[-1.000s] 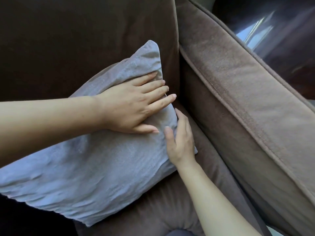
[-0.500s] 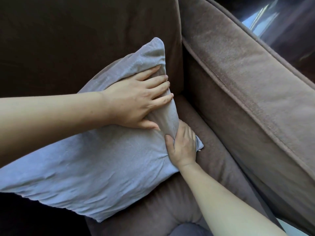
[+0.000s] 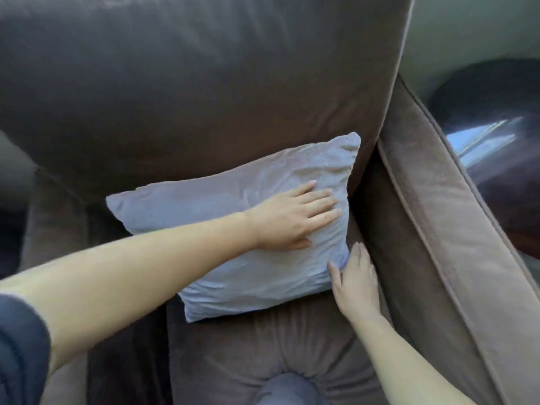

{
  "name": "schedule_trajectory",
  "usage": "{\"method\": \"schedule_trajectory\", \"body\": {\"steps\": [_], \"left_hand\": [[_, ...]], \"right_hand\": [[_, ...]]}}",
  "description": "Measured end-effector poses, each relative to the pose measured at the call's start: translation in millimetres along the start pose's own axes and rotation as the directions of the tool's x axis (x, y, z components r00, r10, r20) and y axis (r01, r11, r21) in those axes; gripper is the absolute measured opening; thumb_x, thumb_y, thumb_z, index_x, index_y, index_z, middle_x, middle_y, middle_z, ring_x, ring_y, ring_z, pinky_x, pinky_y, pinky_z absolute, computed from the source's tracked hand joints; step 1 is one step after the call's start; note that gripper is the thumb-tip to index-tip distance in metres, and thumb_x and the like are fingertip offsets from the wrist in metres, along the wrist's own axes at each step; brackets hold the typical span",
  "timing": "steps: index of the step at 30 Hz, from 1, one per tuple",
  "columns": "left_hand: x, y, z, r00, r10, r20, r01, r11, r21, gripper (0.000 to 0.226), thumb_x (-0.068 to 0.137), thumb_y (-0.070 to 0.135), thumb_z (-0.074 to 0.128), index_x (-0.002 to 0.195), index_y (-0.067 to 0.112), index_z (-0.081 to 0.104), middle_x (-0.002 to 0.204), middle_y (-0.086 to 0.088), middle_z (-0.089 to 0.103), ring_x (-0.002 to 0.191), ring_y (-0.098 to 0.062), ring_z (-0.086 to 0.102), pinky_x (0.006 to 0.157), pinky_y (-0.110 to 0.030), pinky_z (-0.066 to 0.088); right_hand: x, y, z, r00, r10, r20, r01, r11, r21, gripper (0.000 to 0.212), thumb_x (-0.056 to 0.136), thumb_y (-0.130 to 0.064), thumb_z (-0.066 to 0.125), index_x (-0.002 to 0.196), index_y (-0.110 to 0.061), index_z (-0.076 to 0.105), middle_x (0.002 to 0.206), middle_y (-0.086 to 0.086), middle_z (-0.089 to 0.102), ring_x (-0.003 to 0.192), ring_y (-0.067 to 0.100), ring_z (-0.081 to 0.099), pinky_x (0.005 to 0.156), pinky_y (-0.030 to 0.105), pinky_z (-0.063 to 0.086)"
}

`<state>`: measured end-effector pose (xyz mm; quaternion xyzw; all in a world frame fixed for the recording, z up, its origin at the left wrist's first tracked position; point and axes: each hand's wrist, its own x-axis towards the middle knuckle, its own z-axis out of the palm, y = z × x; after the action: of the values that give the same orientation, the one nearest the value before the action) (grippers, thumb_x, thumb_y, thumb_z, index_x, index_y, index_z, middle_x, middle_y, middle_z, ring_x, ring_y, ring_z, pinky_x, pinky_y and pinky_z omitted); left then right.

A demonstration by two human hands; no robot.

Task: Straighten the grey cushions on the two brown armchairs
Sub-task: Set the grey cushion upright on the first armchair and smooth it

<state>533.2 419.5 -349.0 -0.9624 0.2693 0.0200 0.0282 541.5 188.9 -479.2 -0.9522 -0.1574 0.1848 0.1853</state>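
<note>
A grey cushion [image 3: 204, 206] leans against the backrest of a brown armchair [image 3: 204, 83], tilted with its right corner higher, close to the right armrest. My left hand [image 3: 292, 219] lies flat on the cushion's right half, fingers spread. My right hand [image 3: 355, 283] rests against the cushion's lower right edge, thumb on the fabric, fingers wedged between cushion and armrest. Only this one armchair and one cushion are in view.
The padded right armrest [image 3: 438, 229] runs diagonally along the right side. A dark glossy surface [image 3: 496, 127] shows beyond it. The seat [image 3: 263, 346] lies below the cushion, with my knee [image 3: 289, 390] pressing its front edge. The left armrest [image 3: 49, 214] is in shadow.
The view has pulled back and up, showing the whole backrest. The cushion now sits more upright against the backrest. My left hand stays flat on it; my right hand stays at its lower right edge.
</note>
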Motion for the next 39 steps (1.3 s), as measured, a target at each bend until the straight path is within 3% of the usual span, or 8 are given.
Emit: {"method": "schedule_trajectory", "body": {"steps": [5,11,18,24,28,30,35,39], "left_hand": [[-68,26,4,0.932,-0.343,-0.117,0.321,0.931,-0.171,0.078,0.087,0.045,0.063,0.151,0.011,0.035,0.156,-0.014,0.038,0.147,-0.033,0.031,0.121,-0.049,0.025],[-125,57,7,0.648,-0.756,-0.089,0.648,0.609,-0.457,0.073,0.09,0.041,0.063,0.151,0.01,0.037,0.156,-0.014,0.037,0.144,-0.034,0.036,0.117,-0.051,0.032],[-170,105,22,0.229,-0.967,0.113,0.778,0.112,-0.618,0.083,0.093,0.045,0.059,0.158,0.017,0.016,0.166,-0.007,0.013,0.153,-0.025,0.017,0.122,-0.042,0.022],[-184,126,34,-0.166,-0.949,0.267,0.558,-0.313,-0.768,0.096,0.089,0.052,0.062,0.159,0.014,0.008,0.167,-0.005,0.009,0.153,-0.019,0.011,0.123,-0.037,0.02],[-181,125,52,-0.249,-0.915,0.317,0.456,-0.4,-0.795,0.108,0.083,0.064,0.061,0.159,0.019,0.0,0.168,0.002,0.002,0.153,-0.014,0.007,0.122,-0.04,0.024],[-174,125,59,-0.289,-0.891,0.349,0.443,-0.448,-0.776,0.114,0.077,0.074,0.056,0.159,0.02,-0.003,0.168,0.002,0.0,0.153,-0.014,0.006,0.12,-0.044,0.026],[-166,127,93,-0.329,-0.872,0.364,0.408,-0.478,-0.778,0.132,0.061,0.097,0.036,0.158,0.014,0.002,0.166,-0.01,0.009,0.153,-0.024,0.013,0.122,-0.046,0.022],[-163,135,124,-0.298,-0.875,0.381,0.426,-0.479,-0.768,0.131,0.064,0.085,0.054,0.158,0.008,0.005,0.166,-0.013,0.012,0.153,-0.028,0.016,0.123,-0.045,0.019]], "right_hand": [[-29,-47,-61,0.978,-0.207,-0.002,0.207,0.978,0.026,0.073,0.094,-0.04,0.055,0.15,-0.001,0.027,0.153,0.016,0.032,0.14,0.027,0.035,0.115,0.036,0.033],[-34,-120,-108,0.87,-0.489,0.065,0.493,0.862,-0.119,0.068,0.097,-0.044,0.05,0.151,-0.006,0.03,0.157,0.009,0.033,0.146,0.022,0.029,0.119,0.033,0.027],[-20,-204,-101,0.534,-0.813,0.233,0.845,0.499,-0.194,0.049,0.086,-0.024,0.062,0.13,-0.003,0.055,0.134,0.016,0.056,0.123,0.031,0.054,0.103,0.041,0.047],[-19,-263,-85,0.226,-0.894,0.388,0.966,0.153,-0.209,0.055,0.076,-0.019,0.07,0.128,-0.006,0.056,0.135,0.013,0.057,0.123,0.034,0.056,0.096,0.043,0.052],[-10,-296,-61,-0.04,-0.899,0.437,0.966,-0.146,-0.212,0.049,0.08,-0.014,0.067,0.129,-0.013,0.06,0.138,0.009,0.059,0.127,0.031,0.055,0.099,0.041,0.05],[-5,-307,-48,-0.108,-0.851,0.514,0.949,-0.242,-0.2,0.048,0.085,-0.018,0.06,0.134,-0.016,0.058,0.144,0.007,0.054,0.134,0.031,0.049,0.104,0.048,0.045],[7,-330,-31,-0.017,-0.71,0.704,0.911,-0.301,-0.281,0.064,0.088,-0.033,0.049,0.15,-0.025,0.036,0.163,0.002,0.025,0.152,0.032,0.013,0.118,0.062,0.007],[24,-330,-29,0.028,-0.7,0.713,0.865,-0.341,-0.369,0.088,0.074,-0.039,0.074,0.151,-0.025,0.034,0.164,0.002,0.021,0.152,0.032,0.012,0.117,0.061,0.002]]}}
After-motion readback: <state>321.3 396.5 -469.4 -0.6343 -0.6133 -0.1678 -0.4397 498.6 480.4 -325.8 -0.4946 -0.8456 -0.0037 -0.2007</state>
